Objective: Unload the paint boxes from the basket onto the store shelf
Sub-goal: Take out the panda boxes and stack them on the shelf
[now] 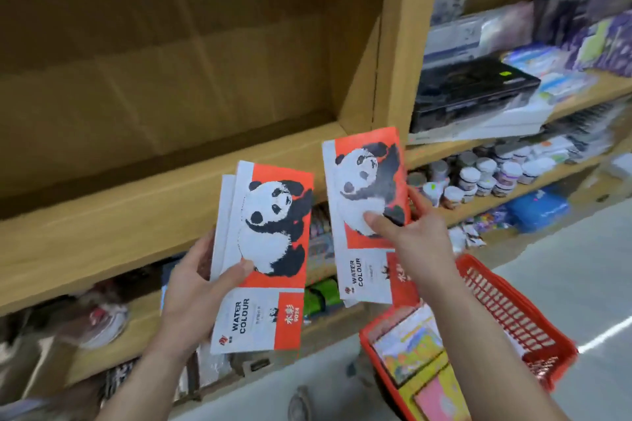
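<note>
I hold flat red-and-white watercolour paint boxes with a panda picture in both hands. My left hand (191,287) grips the lower left edge of one box (270,249), with a second box edge showing behind it. My right hand (413,232) holds another panda box (366,195), thumb on its front, slightly higher and to the right. Both boxes hover in front of the wooden shelf board (136,212), whose bay stands bare. The red plastic basket (513,311) sits on the floor at lower right with several colourful boxes (413,352) inside.
A wooden upright (400,44) divides the bare bay from a stocked bay on the right with a black case (472,89) and small paint jars (478,174). Lower shelves below hold mixed goods. Grey floor lies at right.
</note>
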`<act>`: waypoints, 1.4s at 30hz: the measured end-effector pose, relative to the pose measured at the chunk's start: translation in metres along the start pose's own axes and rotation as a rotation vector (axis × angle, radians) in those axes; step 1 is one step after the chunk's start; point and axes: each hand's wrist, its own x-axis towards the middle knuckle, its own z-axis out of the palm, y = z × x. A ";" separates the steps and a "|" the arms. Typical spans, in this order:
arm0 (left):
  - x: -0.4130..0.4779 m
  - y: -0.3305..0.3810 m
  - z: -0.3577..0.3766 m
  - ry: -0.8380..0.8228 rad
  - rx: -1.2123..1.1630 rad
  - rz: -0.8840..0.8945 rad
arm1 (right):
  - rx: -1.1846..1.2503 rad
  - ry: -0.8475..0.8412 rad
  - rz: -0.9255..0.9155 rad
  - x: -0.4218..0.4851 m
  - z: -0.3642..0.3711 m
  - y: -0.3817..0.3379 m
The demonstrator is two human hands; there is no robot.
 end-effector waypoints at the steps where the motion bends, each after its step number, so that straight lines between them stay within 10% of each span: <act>1: 0.001 0.001 -0.011 0.038 -0.016 0.009 | -0.001 -0.036 -0.014 0.012 0.015 -0.012; 17: 0.093 0.019 -0.090 0.072 -0.279 -0.024 | -0.176 -0.232 0.424 0.177 0.140 -0.057; 27: 0.130 0.051 -0.043 0.045 -0.338 -0.036 | -0.341 0.027 -0.046 0.124 0.102 -0.017; 42: 0.176 0.099 0.077 0.024 -0.157 -0.118 | 0.051 -0.158 -0.273 0.062 0.089 -0.012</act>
